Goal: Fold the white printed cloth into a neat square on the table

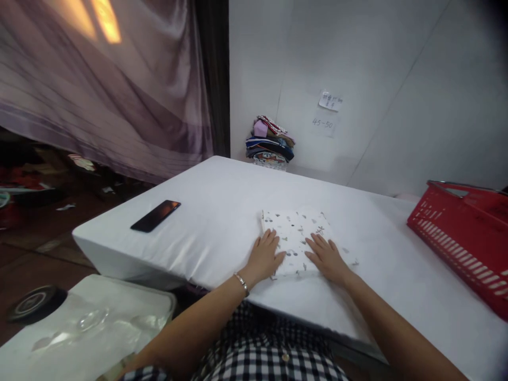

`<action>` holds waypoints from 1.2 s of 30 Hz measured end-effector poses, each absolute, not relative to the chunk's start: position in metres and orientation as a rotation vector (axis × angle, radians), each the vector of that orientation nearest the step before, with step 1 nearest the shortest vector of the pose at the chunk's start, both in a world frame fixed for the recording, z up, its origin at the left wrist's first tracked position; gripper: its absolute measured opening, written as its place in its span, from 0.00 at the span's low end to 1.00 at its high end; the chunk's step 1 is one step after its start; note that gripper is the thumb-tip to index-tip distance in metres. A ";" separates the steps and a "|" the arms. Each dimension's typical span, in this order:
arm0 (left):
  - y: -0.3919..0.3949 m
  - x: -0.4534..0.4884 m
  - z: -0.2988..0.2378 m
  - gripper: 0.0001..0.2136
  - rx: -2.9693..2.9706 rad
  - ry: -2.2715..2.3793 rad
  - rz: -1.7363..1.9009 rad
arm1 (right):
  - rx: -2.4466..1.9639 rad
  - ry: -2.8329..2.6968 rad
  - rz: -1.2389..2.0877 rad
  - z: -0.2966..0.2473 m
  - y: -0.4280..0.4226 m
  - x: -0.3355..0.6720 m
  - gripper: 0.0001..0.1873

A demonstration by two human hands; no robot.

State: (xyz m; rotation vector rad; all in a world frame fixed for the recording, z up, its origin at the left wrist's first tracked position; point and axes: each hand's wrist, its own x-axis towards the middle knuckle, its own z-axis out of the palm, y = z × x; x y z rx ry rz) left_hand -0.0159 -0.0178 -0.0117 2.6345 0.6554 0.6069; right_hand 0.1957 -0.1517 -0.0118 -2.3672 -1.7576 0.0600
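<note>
Folded cloth [292, 235] lies on table [222, 193], near front edge. Left hand [265, 256] and right hand [327, 258] rest flat, gripping nothing; even outward pressure from 2 palms should limit creases.

Your cloth [294, 239] is white with small dark prints, your shirt [257, 365] black-and-white checked, the right-hand basket [468, 241] red.

From the wearer's head, the one view looks forward and down, close above the checked shirt [257, 365] at bottom centre, across the nearby white table [222, 193] mid-frame to the pale wall [373, 47] in the upper right.
</note>
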 end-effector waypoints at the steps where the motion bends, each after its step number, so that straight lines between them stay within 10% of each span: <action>1: -0.018 -0.017 -0.014 0.22 2.638 0.669 0.555 | -2.374 -1.781 0.070 -0.015 -0.153 0.193 0.29; 36: 0.060 0.040 -0.021 0.27 2.620 1.006 0.457 | -2.568 -1.520 0.135 -0.014 -0.051 0.263 0.35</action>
